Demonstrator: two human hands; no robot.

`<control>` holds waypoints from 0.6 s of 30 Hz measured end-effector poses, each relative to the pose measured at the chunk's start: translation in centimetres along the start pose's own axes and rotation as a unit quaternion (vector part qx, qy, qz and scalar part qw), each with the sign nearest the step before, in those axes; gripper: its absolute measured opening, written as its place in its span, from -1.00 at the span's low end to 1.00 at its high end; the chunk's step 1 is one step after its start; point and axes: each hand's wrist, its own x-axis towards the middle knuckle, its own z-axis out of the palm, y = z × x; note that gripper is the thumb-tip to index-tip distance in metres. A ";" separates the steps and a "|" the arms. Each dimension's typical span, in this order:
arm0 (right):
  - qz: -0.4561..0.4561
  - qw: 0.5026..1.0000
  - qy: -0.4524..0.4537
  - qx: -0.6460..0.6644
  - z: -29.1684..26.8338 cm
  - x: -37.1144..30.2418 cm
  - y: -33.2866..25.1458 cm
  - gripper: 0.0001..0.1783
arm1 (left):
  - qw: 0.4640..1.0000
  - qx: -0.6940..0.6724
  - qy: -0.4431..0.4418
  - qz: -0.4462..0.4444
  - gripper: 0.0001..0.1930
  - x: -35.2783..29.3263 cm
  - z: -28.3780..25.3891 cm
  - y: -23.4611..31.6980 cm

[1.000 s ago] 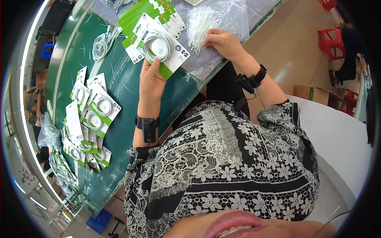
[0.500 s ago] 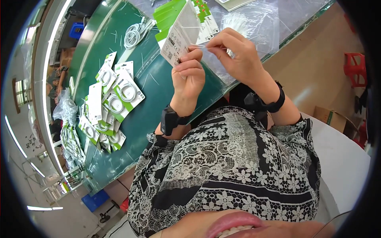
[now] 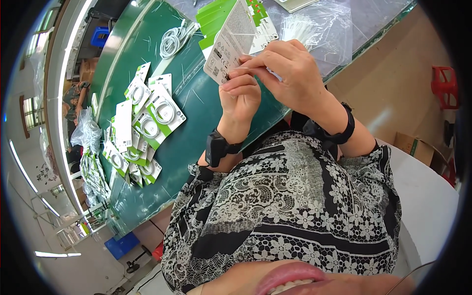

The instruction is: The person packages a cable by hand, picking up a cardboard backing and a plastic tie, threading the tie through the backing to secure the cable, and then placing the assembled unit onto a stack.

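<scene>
My left hand (image 3: pixel 241 101) is closed on the lower edge of a printed packaging card (image 3: pixel 230 46), its white back tilted up. A thin white tie (image 3: pixel 242 34) sticks out across the card's upper part. My right hand (image 3: pixel 292 71) is closed too, its fingertips pinching a thin white tie (image 3: pixel 244 68) right beside the left fingers at the card's edge. Where that tie meets the card is hidden by my fingers. Behind the card lies a fanned stack of green and white cards (image 3: pixel 209 20). Close to my right hand, many white ties (image 3: pixel 301 30) lie on a clear plastic bag (image 3: pixel 339 37).
To the left on the green table (image 3: pixel 184 130) is a heap of carded white cables (image 3: pixel 147 125). A coiled white cable (image 3: pixel 172 42) lies farther back, with loose ties scattered around. A bagged bundle (image 3: pixel 91 142) sits beyond the left edge. A red stool (image 3: pixel 444 87) stands on the right.
My right hand has come in toward the left one, so its fingertips now meet the left fingers at the card. The left hand keeps its hold. The whole view has shifted slightly.
</scene>
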 end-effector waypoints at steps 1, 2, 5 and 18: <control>-0.004 1.000 -0.005 -0.005 0.0 0.0 0.0 -0.82 | 1.000 0.000 -0.001 0.000 -0.77 -0.1 0.0 0.0; -0.009 1.000 -0.010 -0.010 0.1 0.0 0.1 -0.82 | 1.000 0.006 -0.002 -0.002 -0.77 -0.1 -0.1 0.1; -0.013 1.000 -0.019 -0.018 0.3 -0.1 0.1 -0.81 | 1.000 0.017 -0.006 -0.008 -0.76 -0.1 -0.2 0.4; 0.021 1.000 -0.015 0.000 0.3 0.0 -0.6 -0.82 | 0.992 0.129 0.007 0.003 -0.74 -0.5 -0.3 1.2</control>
